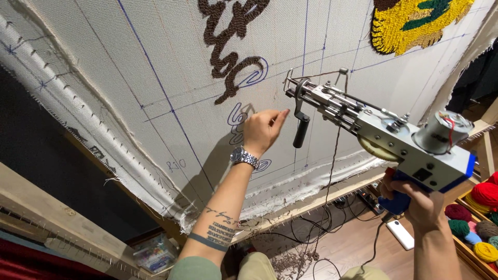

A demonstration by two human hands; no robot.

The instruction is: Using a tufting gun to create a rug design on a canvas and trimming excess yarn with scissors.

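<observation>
Right hand (pixel 415 199) was clenched round the blue grip of the boxy metal tufting gun (pixel 373 132), needle just off the woven backing cloth (pixel 104 78); left hand (pixel 262 129) pinched fingertips against the cloth, holding nothing, below the looped brown yarn lettering (pixel 231 46).

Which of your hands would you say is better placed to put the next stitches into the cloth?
Probably the right hand: it grips the tufting gun, whose needle points at the stretched cloth. The left hand only pinches at a drawn outline.
</observation>
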